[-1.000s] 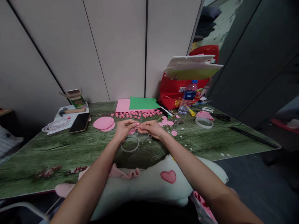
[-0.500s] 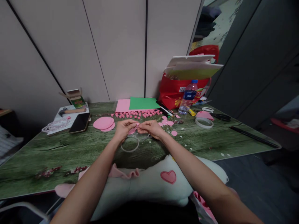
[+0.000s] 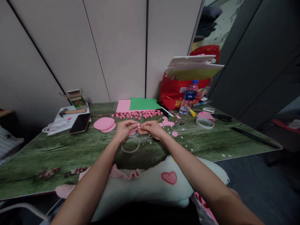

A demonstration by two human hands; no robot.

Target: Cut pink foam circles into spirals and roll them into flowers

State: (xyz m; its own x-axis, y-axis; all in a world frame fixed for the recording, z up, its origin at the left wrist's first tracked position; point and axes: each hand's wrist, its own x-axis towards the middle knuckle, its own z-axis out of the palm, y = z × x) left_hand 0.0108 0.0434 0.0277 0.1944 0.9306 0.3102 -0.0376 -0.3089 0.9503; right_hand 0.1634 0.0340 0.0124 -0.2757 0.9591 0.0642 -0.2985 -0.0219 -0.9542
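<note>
My left hand (image 3: 123, 129) and my right hand (image 3: 152, 129) meet above the middle of the table, fingertips pinched together on a small pink paper piece (image 3: 138, 125). Its exact shape is mostly hidden by the fingers. Under my left hand lies a pink paper disc (image 3: 132, 132), partly covered. A roll of clear tape (image 3: 130, 144) lies flat just in front of that hand. Below my right hand is a grey-handled tool (image 3: 148, 137), largely hidden. Behind both hands runs a row of small pink rolled paper roses (image 3: 140, 115).
Pink discs (image 3: 104, 123), a phone (image 3: 80, 123), a hammer (image 3: 73, 111) and a bead string (image 3: 56, 125) are at left. Pink and green sheets (image 3: 144, 104) lie behind. At right are a water bottle (image 3: 188, 98), a red bag (image 3: 168, 92), another tape roll (image 3: 204, 123) and scissors (image 3: 221, 117).
The fingertips have shifted very slightly around the pink paper piece, and a pale spot now shows between them. Everything else looks the same.
</note>
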